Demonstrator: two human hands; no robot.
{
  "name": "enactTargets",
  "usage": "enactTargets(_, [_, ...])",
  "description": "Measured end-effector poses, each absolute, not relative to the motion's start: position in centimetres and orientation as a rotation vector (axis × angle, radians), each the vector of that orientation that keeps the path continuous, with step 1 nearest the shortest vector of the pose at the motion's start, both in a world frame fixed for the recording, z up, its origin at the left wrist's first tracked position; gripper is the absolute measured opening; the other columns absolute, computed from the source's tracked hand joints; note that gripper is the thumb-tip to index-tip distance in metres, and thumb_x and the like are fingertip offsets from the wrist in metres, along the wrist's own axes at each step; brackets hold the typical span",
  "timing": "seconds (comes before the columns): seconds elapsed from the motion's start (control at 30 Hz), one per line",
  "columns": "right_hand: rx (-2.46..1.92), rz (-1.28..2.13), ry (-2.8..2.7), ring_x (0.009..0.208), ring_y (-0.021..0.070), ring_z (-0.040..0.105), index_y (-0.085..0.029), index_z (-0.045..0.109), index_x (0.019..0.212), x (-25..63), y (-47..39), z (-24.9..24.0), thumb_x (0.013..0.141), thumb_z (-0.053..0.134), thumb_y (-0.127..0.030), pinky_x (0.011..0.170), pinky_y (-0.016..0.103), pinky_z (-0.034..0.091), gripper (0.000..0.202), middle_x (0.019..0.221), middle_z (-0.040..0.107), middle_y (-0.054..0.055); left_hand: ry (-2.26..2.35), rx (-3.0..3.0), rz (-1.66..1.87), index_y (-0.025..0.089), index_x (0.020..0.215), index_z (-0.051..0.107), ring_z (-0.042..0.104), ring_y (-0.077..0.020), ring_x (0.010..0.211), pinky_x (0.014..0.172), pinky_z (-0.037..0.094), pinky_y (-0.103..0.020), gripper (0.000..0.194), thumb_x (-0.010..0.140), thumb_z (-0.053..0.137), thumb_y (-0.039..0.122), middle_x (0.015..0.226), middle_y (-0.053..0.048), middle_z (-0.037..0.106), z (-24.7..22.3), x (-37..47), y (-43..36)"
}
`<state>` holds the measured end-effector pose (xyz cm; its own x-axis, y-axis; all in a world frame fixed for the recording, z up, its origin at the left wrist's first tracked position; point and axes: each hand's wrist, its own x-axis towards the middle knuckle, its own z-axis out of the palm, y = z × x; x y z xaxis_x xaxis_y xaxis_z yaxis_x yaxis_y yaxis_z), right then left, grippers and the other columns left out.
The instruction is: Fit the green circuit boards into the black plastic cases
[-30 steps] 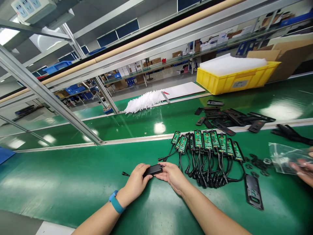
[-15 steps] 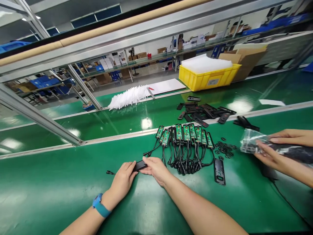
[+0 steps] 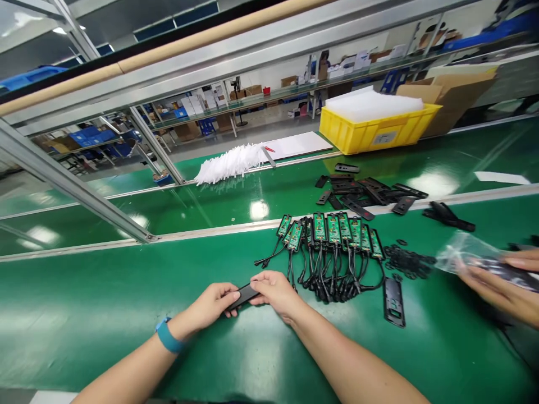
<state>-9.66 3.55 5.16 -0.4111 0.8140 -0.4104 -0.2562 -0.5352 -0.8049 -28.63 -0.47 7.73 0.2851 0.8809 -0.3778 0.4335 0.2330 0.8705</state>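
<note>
Between my two hands is a black plastic casing (image 3: pixel 245 295), long and narrow, held just above the green bench. My left hand (image 3: pixel 217 306) grips its left end, thumb on top and fingers beneath. The right end is pinched by my right hand (image 3: pixel 272 292). To the right lie several green circuit boards (image 3: pixel 334 229) in black shells, their black cables (image 3: pixel 326 280) trailing toward me. A single black cover (image 3: pixel 394 302) with a cut-out rests right of the cables. Small black rings (image 3: pixel 408 261) are heaped beyond it.
At the right edge a co-worker's hands (image 3: pixel 492 283) hold a clear plastic bag (image 3: pixel 461 252) with dark contents. Black casing parts (image 3: pixel 366 193) lie piled behind the boards. Farther back are a yellow bin (image 3: pixel 379 132) with white foam, white strips (image 3: pixel 231 163) and a metal post (image 3: pixel 155 143).
My left hand has shifted its hold, thumb now on top of the casing. The cable end left of it no longer shows. More rings lie heaped near the co-worker's bag. The view has shifted slightly.
</note>
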Motion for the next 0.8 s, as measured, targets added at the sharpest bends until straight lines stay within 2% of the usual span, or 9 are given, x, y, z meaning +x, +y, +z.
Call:
enactTargets(0.2, [-1.063, 2.025, -0.952, 0.059, 0.0120, 0.065, -0.012, 0.064, 0.082, -9.4, 3.7, 5.3, 0.067, 0.076, -0.026, 0.057, 0.024, 0.057, 0.024, 0.071, 0.067, 0.002, 1.254, 1.117, 0.527, 0.011, 0.088, 0.058, 0.067, -0.0160, 0.065, 0.059, 0.048, -0.025, 0.044, 0.079, 0.062, 0.053, 0.077, -0.007, 0.068, 7.7, -29.0, -0.4])
enactTargets(0.47, [-1.028, 2.061, -0.973, 0.064, 0.0132, 0.065, -0.012, 0.065, 0.083, -9.4, 3.9, 5.1, 0.064, 0.079, -0.032, 0.062, 0.027, 0.059, 0.031, 0.073, 0.067, 0.003, 1.295, 1.147, 0.609, 0.011, 0.083, 0.058, 0.064, -0.0141, 0.059, 0.057, 0.045, -0.024, 0.042, 0.079, 0.062, 0.053, 0.071, -0.005, 0.066, 8.1, -28.8, -0.9])
enactTargets(0.67, [-1.041, 2.058, -0.896, 0.065, 0.0142, 0.065, -0.012, 0.066, 0.084, -9.7, 3.9, 4.7, 0.062, 0.082, -0.033, 0.065, 0.030, 0.060, 0.034, 0.073, 0.067, 0.004, 1.317, 1.133, 0.613, 0.013, 0.081, 0.056, 0.059, -0.0105, 0.049, 0.049, 0.042, -0.020, 0.042, 0.080, 0.060, 0.054, 0.066, -0.003, 0.065, 8.2, -28.6, -0.6])
enactTargets(0.8, [-1.034, 2.014, -0.878, 0.068, 0.0158, 0.066, -0.012, 0.067, 0.085, -9.4, 4.3, 4.7, 0.064, 0.081, -0.033, 0.065, 0.030, 0.061, 0.032, 0.074, 0.067, 0.005, 1.244, 1.076, 0.519, 0.013, 0.081, 0.055, 0.060, -0.0108, 0.048, 0.049, 0.044, -0.021, 0.046, 0.078, 0.060, 0.059, 0.070, -0.005, 0.067, 8.9, -29.0, 0.1])
